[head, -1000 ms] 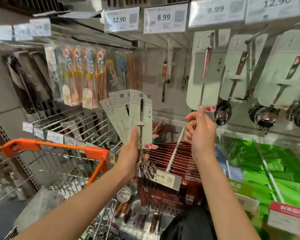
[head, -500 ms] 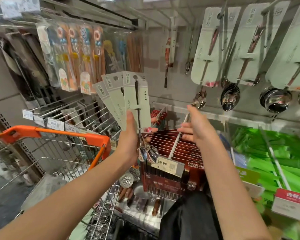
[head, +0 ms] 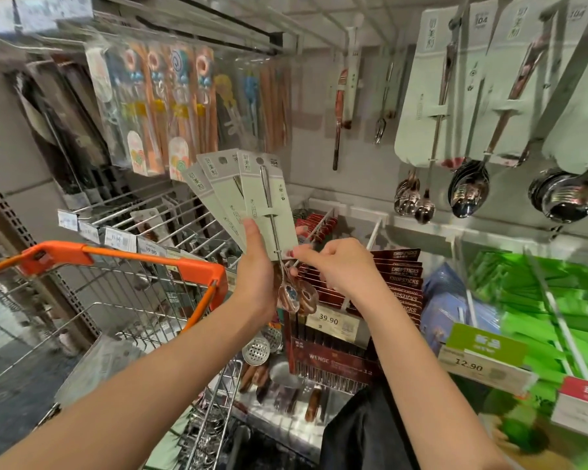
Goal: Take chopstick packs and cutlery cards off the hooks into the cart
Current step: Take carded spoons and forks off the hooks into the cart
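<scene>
Overhead and all around, the display rack (head: 323, 157) fills the view, its wire hooks loaded with goods. Next in size, the cart (head: 123, 262) with its orange handle sits at about 8 o'clock, its wire basket open below the left forearm. At 2 o'clock hang rows of pale green cutlery cards on the hooks (head: 462, 96), steel spoon bowls dangling beneath them. At 11 o'clock hang clear chopstick packs (head: 170, 106) with bright cartoon tops. At 4 o'clock lies a heap of green packets (head: 557, 300) behind a 12.90 price tag. Just right of centre, at 5 o'clock, a stack of dark red chopstick boxes (head: 404, 283) sits on a hook above a 39.90 tag.

At centre the left hand (head: 257, 276) grips a fan of three cutlery cards (head: 248, 198) by their lower ends, thumb pressed up the front card, spoon bowls hanging below the palm. The right hand (head: 340, 266), at 3 o'clock from it and touching the fan's lower edge, has fingers curled with the tips pinching at the bottom corner of the front card
</scene>
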`<action>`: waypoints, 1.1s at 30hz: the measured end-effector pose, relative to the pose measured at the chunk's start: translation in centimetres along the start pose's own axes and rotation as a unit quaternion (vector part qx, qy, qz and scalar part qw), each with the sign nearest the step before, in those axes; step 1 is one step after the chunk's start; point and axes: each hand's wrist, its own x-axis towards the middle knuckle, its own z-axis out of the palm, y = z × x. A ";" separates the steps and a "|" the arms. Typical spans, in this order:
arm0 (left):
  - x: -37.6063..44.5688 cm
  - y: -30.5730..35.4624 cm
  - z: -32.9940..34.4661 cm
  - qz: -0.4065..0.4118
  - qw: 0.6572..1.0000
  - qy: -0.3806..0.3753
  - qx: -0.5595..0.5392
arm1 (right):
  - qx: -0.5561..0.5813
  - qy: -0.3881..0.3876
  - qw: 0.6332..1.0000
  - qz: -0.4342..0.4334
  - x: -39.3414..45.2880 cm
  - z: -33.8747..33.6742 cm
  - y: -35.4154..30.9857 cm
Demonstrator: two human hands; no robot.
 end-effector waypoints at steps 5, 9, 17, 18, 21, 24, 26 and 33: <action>0.7 0.0 -0.2 -0.009 0.999 0.024 -0.028 | -0.027 -0.109 0.994 -0.010 -1.0 0.4 -0.5; 0.9 -0.2 -0.5 -0.009 1.000 0.019 -0.017 | -0.054 -0.089 0.994 -0.023 -1.1 0.9 -0.6; 0.5 -0.8 -0.5 -0.030 0.998 -0.027 0.046 | -0.075 -0.185 0.980 -0.012 -0.9 -0.5 -0.3; 0.5 -0.7 -0.5 -0.027 0.998 -0.030 0.048 | -0.055 -0.188 0.981 -0.011 -0.8 -0.8 -0.2; 0.7 -0.5 -0.5 -0.033 0.998 -0.029 0.038 | 0.048 -0.184 0.981 -0.029 -0.9 -2.0 0.1; 0.4 -0.2 -0.3 -0.033 0.997 -0.041 0.047 | 0.137 -0.128 0.978 -0.090 -1.0 -2.9 0.2; 0.3 -0.1 -0.3 -0.033 0.997 -0.058 0.050 | 0.166 -0.063 0.975 -0.135 -0.7 -3.1 0.4; 0.3 -0.2 -0.5 -0.037 0.993 -0.107 0.024 | 0.269 0.173 0.915 -0.246 -0.7 -3.7 0.5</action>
